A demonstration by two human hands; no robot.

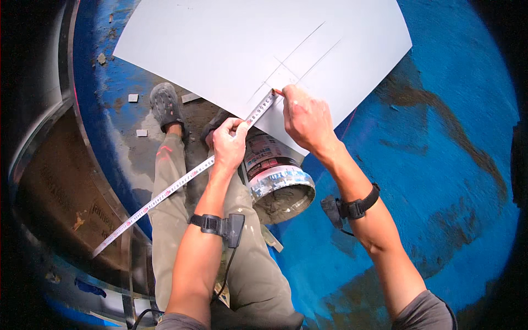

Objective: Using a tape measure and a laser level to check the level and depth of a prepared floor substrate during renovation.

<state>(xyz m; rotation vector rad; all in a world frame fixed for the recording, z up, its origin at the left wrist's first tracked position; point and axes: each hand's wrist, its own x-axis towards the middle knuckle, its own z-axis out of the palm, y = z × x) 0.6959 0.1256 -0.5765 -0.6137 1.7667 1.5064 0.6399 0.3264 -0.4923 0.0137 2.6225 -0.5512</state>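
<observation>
Head view: we looked down on a white sheet [220,44] across the upper centre of the frame, thin ruled lines [319,61] right of its middle.
Tape measure [260,109]: its blade ran from the lower left, across our left trouser leg [170,236], up to those lines; we could not see its case.
Left hand [230,144]: thumb and fingers were closed in a pinch on the blade, by the sheet's lower edge, left of centre.
Right hand [306,118]: fingers were curled nearly closed at the blade's end, above centre, around what looked like a reddish pencil [279,92].
Smeared bucket [283,175]: it stood below centre; whether it touched the sheet, we could not tell.
Good measuring: we judged that the blade needed to lie flat and taut, its end steady on the mark, our eyes directly above, any stroke light.
</observation>
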